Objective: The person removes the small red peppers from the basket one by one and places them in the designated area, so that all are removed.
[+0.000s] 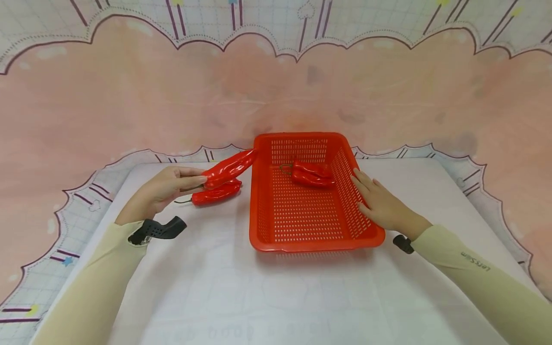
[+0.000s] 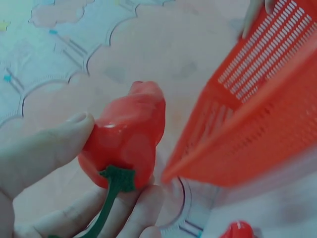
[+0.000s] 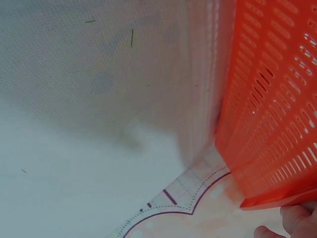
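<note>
My left hand (image 1: pixel 174 187) pinches a long red pepper (image 1: pixel 230 167) near its stem end, thumb on one side and fingers on the other. The pepper's tip overlaps the left rim of a red plastic basket (image 1: pixel 254 206) in the head view. Its green stem (image 2: pixel 116 186) points back toward the palm in the left wrist view. Under the held pepper, another red pepper (image 1: pixel 215 194) lies on the table. Inside the basket, two red peppers (image 1: pixel 312 173) lie side by side near the back. My right hand (image 1: pixel 381 201) rests on the basket's right rim with fingers extended.
A white surface (image 1: pixel 302 297) lies beneath the basket. Behind it hangs a pink cloth (image 1: pixel 172 105) with a scalloped pattern, which also borders the table's sides. A dark wrist mount (image 1: pixel 157 230) sticks out from the left sleeve.
</note>
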### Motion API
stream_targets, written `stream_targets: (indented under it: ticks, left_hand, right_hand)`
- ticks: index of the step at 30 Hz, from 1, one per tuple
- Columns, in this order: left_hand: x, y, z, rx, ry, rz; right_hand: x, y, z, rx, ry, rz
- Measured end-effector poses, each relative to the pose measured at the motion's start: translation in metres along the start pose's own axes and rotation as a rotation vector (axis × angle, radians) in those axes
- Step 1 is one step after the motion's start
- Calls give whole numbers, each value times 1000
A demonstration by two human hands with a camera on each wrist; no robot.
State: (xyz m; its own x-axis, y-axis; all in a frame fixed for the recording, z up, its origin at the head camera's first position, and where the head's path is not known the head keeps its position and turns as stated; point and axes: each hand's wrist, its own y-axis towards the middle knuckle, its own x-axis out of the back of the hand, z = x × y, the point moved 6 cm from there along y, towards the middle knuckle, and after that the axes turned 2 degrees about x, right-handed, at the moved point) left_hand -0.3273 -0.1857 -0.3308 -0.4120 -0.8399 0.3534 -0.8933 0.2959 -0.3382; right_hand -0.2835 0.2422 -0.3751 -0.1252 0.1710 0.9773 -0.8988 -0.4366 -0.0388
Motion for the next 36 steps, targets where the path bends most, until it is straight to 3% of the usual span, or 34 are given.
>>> stream_targets:
  ticks: [15,21,28,36]
  left_hand:
    - [21,-9,47,73,-30,45]
    - [24,-10,67,103,-36,91]
    - [25,-5,94,176,-60,101]
    - [23,0,113,192,-71,148]
  right_hand:
    - [0,5,0,18,-7,-11]
    - [0,6,1,15,-3,-7]
    - [-1,5,2,25,-8,-11]
    - [-1,0,1,15,-1,-11]
